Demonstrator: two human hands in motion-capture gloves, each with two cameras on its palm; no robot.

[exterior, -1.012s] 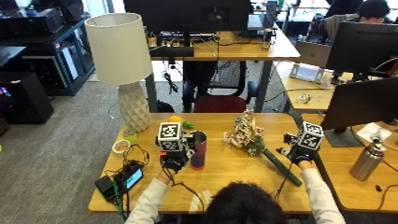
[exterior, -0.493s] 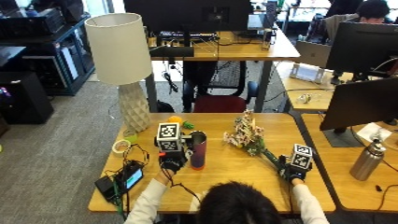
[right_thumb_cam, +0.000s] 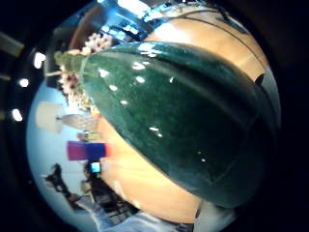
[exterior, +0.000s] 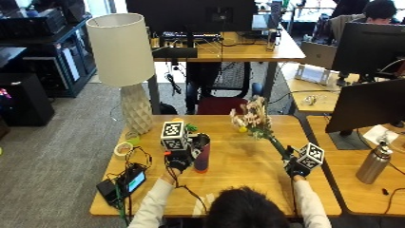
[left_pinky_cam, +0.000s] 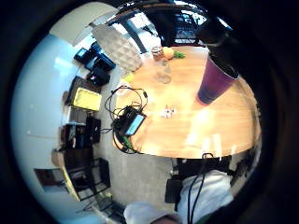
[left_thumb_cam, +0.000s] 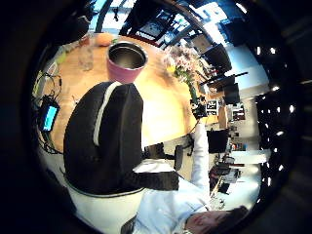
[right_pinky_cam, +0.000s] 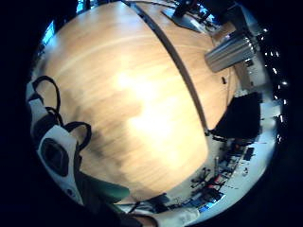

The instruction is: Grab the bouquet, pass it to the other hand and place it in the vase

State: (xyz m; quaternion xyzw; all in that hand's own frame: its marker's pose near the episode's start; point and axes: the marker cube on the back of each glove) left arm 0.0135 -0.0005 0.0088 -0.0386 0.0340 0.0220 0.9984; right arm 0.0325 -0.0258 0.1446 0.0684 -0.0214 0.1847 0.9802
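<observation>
Two hands were on the worktop [exterior: 240, 161]: the right hand [exterior: 297, 167] gripped the bouquet [exterior: 256, 118] by its stem end, its long axis slanting up and away toward the blooms, while the left hand [exterior: 178, 160] sat just beside the vase [exterior: 201, 152], its fingers' state impossible to tell. The handover lay leftward, across the bare wood between them. Only the left thumb side palm view showed the vase's open mouth [left_thumb_cam: 127, 55]; the right thumb side view was filled by the green wrap [right_thumb_cam: 178, 111].

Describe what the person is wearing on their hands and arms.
Both hands wear black gloves: the left hand and the right hand. In the left thumb side palm view, the glove's black thumb has a white stripe and white edging. The sleeves are white and reach the wrists.
</observation>
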